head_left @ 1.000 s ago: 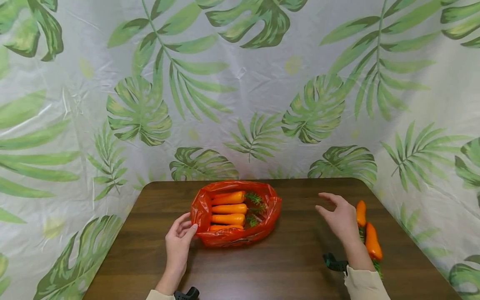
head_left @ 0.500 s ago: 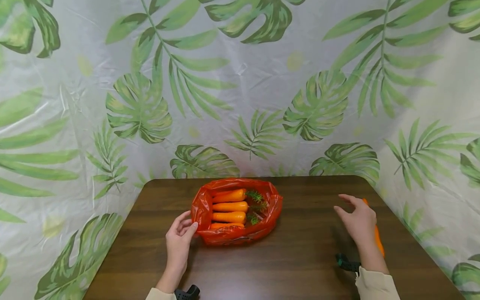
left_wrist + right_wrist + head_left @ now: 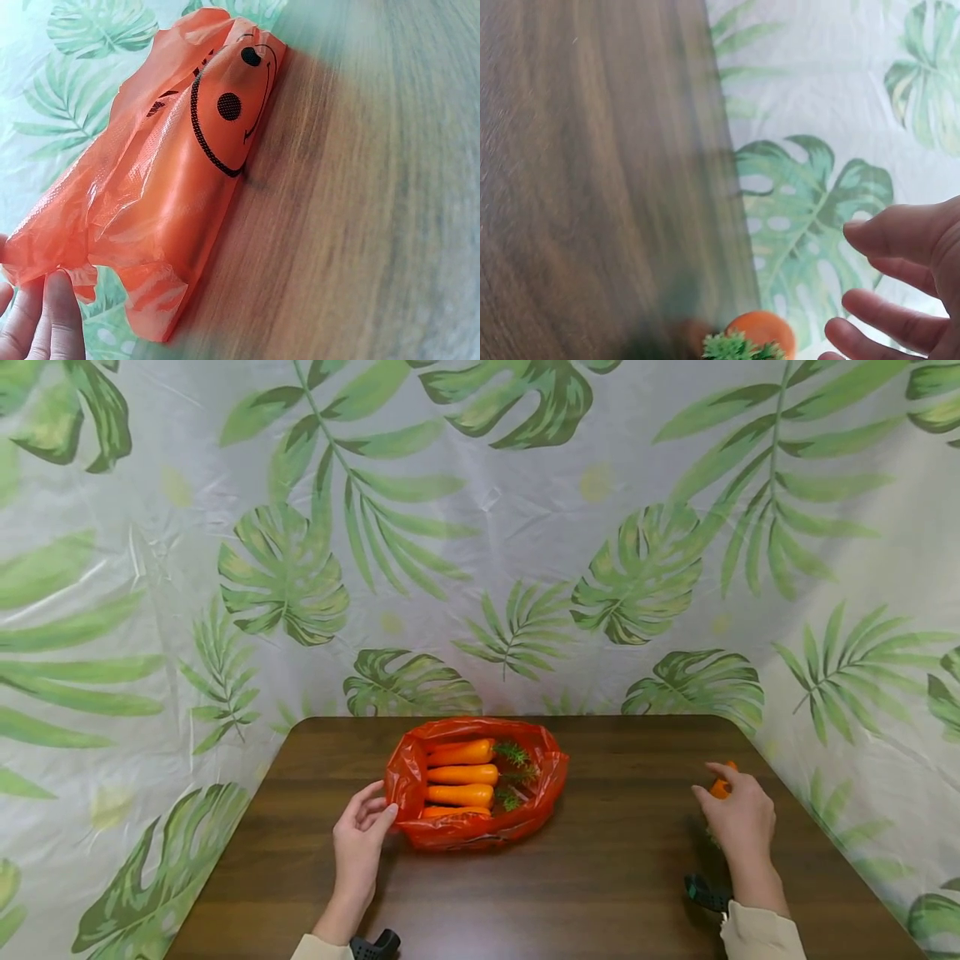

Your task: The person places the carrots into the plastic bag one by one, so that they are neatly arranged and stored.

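Note:
A red plastic bag [image 3: 555, 777] stands with its mouth spread, several orange carrots [image 3: 462, 774] lying inside, their green tops to the right. My left hand [image 3: 358, 837] pinches the bag's left edge between thumb and fingers. In the left wrist view, the fingers [image 3: 64, 319] are at the rim of the bag [image 3: 172, 180], which has a printed smiling face. At the table's right side, my right hand [image 3: 742, 818] hovers over another carrot [image 3: 721, 788], mostly hidden by it. The right wrist view shows the right hand [image 3: 907, 281] with fingers apart, holding nothing, near the carrot [image 3: 769, 331].
The brown wooden table [image 3: 600, 893] has rounded far corners. Behind it and at both sides hangs a pale sheet [image 3: 495, 552] printed with green leaves. A black wrist strap [image 3: 375, 946] sits on the left arm, another [image 3: 705, 892] on the right.
My right hand has moved right and slightly down, over the carrots at the table's right side, covering most of what showed there. My left hand keeps its hold on the bag.

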Demonstrator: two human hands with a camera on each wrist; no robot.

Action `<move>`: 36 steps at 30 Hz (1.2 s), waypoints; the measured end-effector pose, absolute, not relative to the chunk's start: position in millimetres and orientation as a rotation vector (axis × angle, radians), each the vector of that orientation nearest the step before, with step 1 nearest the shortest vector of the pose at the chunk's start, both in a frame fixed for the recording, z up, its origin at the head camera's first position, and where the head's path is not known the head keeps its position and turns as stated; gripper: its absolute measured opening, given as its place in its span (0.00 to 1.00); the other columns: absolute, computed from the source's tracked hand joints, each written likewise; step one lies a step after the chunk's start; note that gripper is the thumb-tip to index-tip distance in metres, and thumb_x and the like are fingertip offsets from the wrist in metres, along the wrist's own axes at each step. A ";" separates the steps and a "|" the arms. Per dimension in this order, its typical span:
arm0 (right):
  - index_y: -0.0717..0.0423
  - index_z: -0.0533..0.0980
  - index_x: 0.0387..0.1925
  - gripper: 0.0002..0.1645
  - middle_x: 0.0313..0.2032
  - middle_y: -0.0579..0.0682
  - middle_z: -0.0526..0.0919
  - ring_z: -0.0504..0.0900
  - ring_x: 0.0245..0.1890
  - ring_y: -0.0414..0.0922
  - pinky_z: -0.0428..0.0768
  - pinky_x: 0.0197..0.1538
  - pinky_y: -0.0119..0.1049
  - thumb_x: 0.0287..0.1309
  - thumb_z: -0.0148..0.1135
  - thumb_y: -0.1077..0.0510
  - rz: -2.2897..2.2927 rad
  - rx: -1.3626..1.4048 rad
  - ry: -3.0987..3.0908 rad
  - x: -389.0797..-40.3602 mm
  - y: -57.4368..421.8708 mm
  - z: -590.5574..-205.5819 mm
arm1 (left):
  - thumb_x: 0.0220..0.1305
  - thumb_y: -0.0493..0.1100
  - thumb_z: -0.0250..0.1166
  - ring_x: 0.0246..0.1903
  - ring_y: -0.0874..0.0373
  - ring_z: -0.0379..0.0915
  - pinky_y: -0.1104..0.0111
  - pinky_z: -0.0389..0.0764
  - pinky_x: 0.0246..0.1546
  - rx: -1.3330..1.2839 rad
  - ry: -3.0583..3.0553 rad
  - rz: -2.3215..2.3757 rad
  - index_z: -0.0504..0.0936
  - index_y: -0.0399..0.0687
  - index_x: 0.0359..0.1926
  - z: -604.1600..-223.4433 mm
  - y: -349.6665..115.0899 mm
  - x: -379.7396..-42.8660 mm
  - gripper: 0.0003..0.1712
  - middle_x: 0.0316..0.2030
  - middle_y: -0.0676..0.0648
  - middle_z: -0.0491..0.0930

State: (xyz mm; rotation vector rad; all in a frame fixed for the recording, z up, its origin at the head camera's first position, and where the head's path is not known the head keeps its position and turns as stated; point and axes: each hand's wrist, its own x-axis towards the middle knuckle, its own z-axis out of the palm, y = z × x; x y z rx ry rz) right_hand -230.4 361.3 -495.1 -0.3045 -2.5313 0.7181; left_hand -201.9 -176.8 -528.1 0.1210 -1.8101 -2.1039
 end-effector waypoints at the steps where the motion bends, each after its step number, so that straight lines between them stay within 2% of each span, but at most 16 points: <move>1: 0.59 0.78 0.60 0.28 0.52 0.72 0.77 0.75 0.47 0.72 0.73 0.43 0.66 0.60 0.69 0.52 0.712 -0.305 -2.537 -230.6 362.0 -496.3 | 0.63 0.36 0.71 0.37 0.51 0.82 0.64 0.87 0.37 0.124 -1.814 -2.104 0.81 0.50 0.59 -528.0 -176.6 -201.8 0.23 0.45 0.36 0.81; 13: 0.59 0.77 0.60 0.30 0.48 0.73 0.75 0.74 0.42 0.73 0.74 0.36 0.64 0.58 0.71 0.52 0.682 -0.331 -2.598 -233.4 370.3 -510.4 | 0.62 0.36 0.72 0.36 0.52 0.82 0.64 0.87 0.36 0.122 -1.799 -2.105 0.80 0.47 0.60 -527.0 -174.6 -202.2 0.25 0.45 0.34 0.81; 26: 0.60 0.79 0.57 0.26 0.48 0.71 0.74 0.75 0.42 0.71 0.74 0.38 0.63 0.59 0.71 0.53 0.703 -0.292 -2.597 -234.7 371.1 -520.0 | 0.64 0.36 0.71 0.37 0.51 0.82 0.64 0.87 0.38 0.113 -1.813 -2.120 0.80 0.51 0.59 -526.4 -175.5 -198.6 0.23 0.46 0.36 0.81; 36: 0.61 0.82 0.52 0.23 0.46 0.69 0.75 0.76 0.42 0.68 0.73 0.41 0.64 0.56 0.72 0.54 0.679 -0.219 -2.564 -241.7 363.3 -526.6 | 0.63 0.37 0.72 0.36 0.51 0.82 0.64 0.87 0.37 0.092 -1.797 -2.121 0.80 0.48 0.60 -528.3 -176.1 -201.3 0.24 0.45 0.35 0.81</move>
